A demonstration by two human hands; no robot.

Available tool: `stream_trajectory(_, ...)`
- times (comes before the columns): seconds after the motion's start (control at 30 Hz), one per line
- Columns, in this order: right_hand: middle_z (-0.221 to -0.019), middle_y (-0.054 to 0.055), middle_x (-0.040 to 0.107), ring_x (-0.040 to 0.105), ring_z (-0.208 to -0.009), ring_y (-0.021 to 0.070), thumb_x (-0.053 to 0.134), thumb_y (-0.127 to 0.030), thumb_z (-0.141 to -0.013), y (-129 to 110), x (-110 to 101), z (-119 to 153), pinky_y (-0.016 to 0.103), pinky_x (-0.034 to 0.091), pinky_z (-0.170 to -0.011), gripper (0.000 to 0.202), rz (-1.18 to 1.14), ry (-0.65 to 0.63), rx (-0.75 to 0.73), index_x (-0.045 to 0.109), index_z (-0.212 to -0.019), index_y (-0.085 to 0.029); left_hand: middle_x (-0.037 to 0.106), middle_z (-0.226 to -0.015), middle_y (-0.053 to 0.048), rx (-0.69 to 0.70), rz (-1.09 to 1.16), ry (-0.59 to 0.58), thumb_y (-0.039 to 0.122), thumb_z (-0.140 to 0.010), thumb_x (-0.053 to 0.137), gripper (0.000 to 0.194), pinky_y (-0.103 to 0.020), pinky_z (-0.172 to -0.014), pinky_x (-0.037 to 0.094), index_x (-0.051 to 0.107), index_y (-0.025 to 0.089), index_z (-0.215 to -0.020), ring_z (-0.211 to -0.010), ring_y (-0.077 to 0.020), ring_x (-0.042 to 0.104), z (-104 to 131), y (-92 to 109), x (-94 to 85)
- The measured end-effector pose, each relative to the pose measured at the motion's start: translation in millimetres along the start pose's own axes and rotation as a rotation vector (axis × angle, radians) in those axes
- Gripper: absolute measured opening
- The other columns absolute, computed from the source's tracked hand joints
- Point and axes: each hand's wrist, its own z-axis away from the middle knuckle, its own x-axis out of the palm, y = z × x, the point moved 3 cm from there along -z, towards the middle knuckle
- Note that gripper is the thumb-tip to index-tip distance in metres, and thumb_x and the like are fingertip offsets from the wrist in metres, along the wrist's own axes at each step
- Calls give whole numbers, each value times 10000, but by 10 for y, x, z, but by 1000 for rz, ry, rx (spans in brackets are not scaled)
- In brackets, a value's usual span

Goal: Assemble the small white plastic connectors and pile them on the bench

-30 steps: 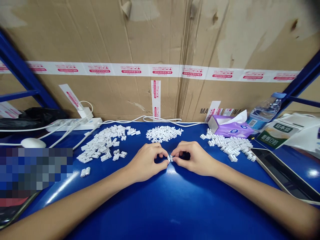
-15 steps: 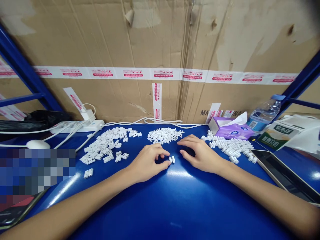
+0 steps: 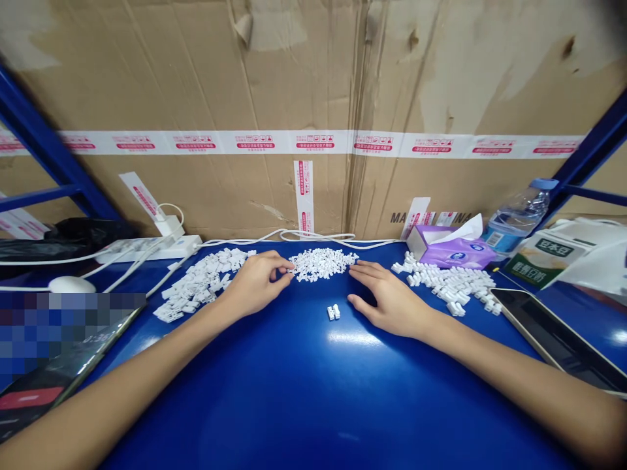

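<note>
My left hand (image 3: pixel 259 282) is at the left edge of the middle pile of tiny white plastic pieces (image 3: pixel 323 262), thumb and forefinger drawn together in a pinch. Whether a piece is between those fingertips is too small to make out. My right hand (image 3: pixel 388 297) lies on the table right of that pile, fingers stretched out and thumb apart, holding nothing. Between and in front of the hands sits a pair of small white plastic connector-like parts (image 3: pixel 334 313), side by side, with neither hand touching them.
White flat plastic housings (image 3: pixel 193 287) are heaped at left, partly behind my left hand. More white parts (image 3: pixel 450 287) spread at right, before a purple tissue pack (image 3: pixel 453 248). A bottle (image 3: pixel 519 215), a phone (image 3: pixel 563 333), a power strip (image 3: pixel 151 248) and cables surround the blue table (image 3: pixel 313 391).
My left hand has left the white pair and moved left and away from me to the middle pile. The pair stays on the table. My right hand has barely moved.
</note>
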Motion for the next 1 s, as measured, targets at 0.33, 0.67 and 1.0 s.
stream_trajectory(0.33, -1403, 233, 609, 495, -1389, 375, 554, -361, -958, -30, 15, -13, 577, 435, -1146, 522, -13, -14, -5, 622, -1351, -23, 664, -824, -41, 87, -23, -76, 209, -927, 586, 199, -300, -643, 429, 779, 185, -974, -658, -158, 575, 41, 106, 161)
stream_trajectory(0.67, -1431, 220, 591, 469, -1410, 367, 533, -372, -963, -31, 20, -14, 540, 410, -1175, 556, 2, -44, 5, 602, -1371, -1, 684, -726, -14, 27, 32, -49, 163, -882, 566, 176, -281, -598, 425, 741, 167, -896, -564, -136, 554, 54, 94, 140)
stream_trajectory(1.0, -1434, 198, 596, 467, -1411, 364, 574, -349, -948, -29, 23, -11, 572, 419, -1156, 513, -27, -27, 7, 620, -1369, -59, 688, -973, -62, 186, 55, -65, 137, -934, 532, 299, -304, -685, 501, 756, 210, -1118, -723, -158, 609, 78, 199, 151)
